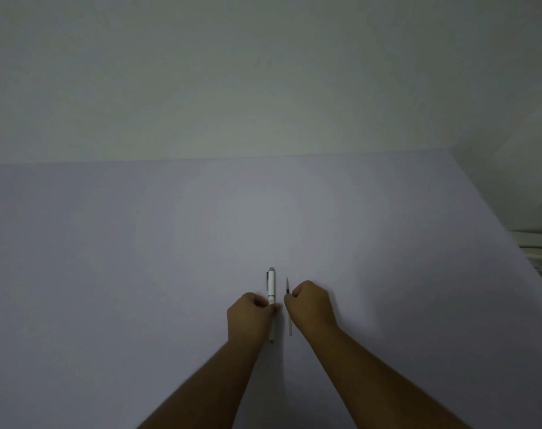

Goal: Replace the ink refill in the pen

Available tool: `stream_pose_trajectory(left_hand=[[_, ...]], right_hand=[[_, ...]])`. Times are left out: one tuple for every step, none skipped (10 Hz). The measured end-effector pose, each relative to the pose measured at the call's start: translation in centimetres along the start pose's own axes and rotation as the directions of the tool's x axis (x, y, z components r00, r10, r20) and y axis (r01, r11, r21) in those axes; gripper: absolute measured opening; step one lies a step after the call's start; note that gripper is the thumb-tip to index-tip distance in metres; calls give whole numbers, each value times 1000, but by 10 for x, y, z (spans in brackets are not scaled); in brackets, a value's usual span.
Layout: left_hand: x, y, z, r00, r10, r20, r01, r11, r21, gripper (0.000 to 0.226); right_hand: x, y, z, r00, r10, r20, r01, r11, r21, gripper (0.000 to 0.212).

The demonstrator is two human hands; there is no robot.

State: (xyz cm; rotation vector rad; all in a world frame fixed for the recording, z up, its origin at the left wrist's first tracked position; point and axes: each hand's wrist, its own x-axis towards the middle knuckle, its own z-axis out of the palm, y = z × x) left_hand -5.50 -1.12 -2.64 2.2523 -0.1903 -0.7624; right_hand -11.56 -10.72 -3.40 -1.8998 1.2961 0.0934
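Left hand (248, 314) pinches capped white plastic pen (272, 292), right hand (311, 305) curled around thin dark-tipped refill (287, 287); both near pale table's (139, 243) near edge. Suggest gripping barrel firmly, pulling cap straight off.

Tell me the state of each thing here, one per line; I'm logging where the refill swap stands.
pen: capped, lying on the table, lengthwise away from the person, left hand on its middle.
ink refill: outside the pen, lying parallel on its right, tip pointing away, partly under the right hand.
left hand: fingers curled at the pen.
right hand: curled over the refill.
table: pale, flat.
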Motion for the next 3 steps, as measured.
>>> stream_pose_trajectory(left_hand=[[0, -1, -2, 1000, 7, 10, -7, 1000, 3, 18], [0, -1, -5, 1000, 16, 23, -17, 1000, 14, 20], [0, 0, -11, 1000, -15, -13, 15, 1000, 25, 30]], right_hand=[[-2, -2, -3, 1000, 11, 6, -11, 1000, 6, 14], [-3, -2, -3, 1000, 6, -10, -6, 1000, 10, 26], [-7, -4, -8, 997, -5, -78, 10, 999, 53, 32]])
